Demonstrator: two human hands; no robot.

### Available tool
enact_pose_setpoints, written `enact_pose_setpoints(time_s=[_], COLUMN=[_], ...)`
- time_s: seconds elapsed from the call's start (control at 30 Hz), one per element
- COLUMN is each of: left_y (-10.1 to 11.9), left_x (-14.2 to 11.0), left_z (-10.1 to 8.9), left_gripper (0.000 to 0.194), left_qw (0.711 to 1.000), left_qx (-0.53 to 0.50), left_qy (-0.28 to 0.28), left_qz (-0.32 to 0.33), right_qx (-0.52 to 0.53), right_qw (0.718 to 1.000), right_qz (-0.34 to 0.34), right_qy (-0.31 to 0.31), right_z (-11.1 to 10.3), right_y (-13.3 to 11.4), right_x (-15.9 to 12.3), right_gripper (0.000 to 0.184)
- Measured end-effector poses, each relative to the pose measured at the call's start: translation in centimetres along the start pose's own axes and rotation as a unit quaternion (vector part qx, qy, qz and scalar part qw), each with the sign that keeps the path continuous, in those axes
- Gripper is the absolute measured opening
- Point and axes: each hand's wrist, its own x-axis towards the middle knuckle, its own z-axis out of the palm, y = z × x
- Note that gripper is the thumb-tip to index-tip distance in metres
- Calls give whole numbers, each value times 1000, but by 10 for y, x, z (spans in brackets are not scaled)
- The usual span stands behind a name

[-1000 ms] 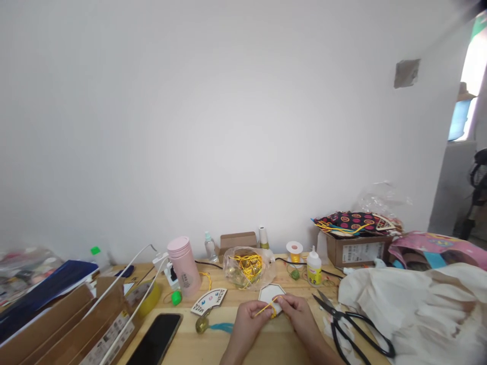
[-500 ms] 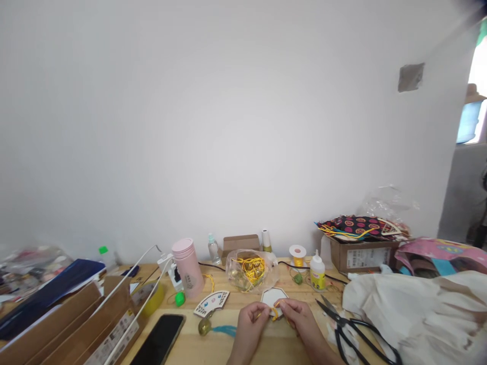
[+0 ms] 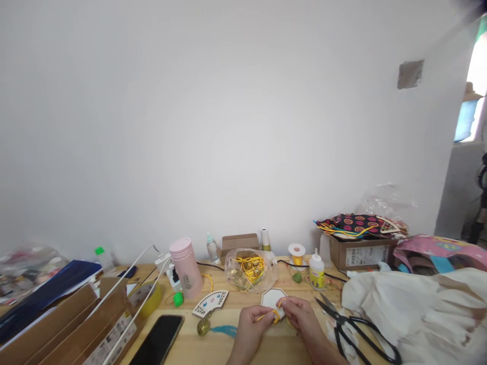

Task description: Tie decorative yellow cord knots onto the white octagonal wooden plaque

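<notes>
My left hand (image 3: pixel 251 327) pinches a yellow cord (image 3: pixel 276 318), which loops out past the fingertips. A short way to its right, my right hand (image 3: pixel 302 319) is closed on another stretch of the same cord, with a bit curling up above thumb and forefinger. Both hands are just in front of a white hexagonal piece (image 3: pixel 273 298) with a dark rim, lying on the table and partly covered by the fingers. To the left lie a fan-shaped piece (image 3: pixel 210 303) with printed characters and a brass bell (image 3: pixel 203 327) with a blue tassel (image 3: pixel 225 330).
Black scissors (image 3: pixel 352 324) lie open-bladed to the right, beside white cloth (image 3: pixel 414 309). Behind stand a glue bottle (image 3: pixel 316 272), a yellow thread spool (image 3: pixel 297 254) and a plastic bag (image 3: pixel 251 271) of cords. A phone (image 3: pixel 158 339), pink tumbler (image 3: pixel 186 268) and cardboard box (image 3: pixel 91 324) are left.
My hands have drawn slightly apart, and more of the yellow cord's loop shows between them. The view has shifted a little.
</notes>
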Motion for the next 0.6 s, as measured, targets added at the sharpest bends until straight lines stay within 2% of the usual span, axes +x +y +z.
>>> enact_pose_setpoints(time_s=[0.2,0.37,0.5,0.6], left_y=[-3,-6,-5,-3], left_x=[1,3,1,0], left_z=[1,3,3,1], left_gripper=[24,23,22,21], left_qw=[999,999,998,997], left_qx=[-39,-34,-47,-67], left_qy=[-17,9,35,18], left_qz=[7,-2,-25,-16], right_qx=[64,107,109,98], right_qw=[997,993,993,993], right_qz=[28,36,55,58], right_qy=[-15,-26,0,25], right_z=[-3,-4,-5,-6], right_y=[8,11,12,12], right_x=[2,5,7,8], right_gripper=[29,33,31,29])
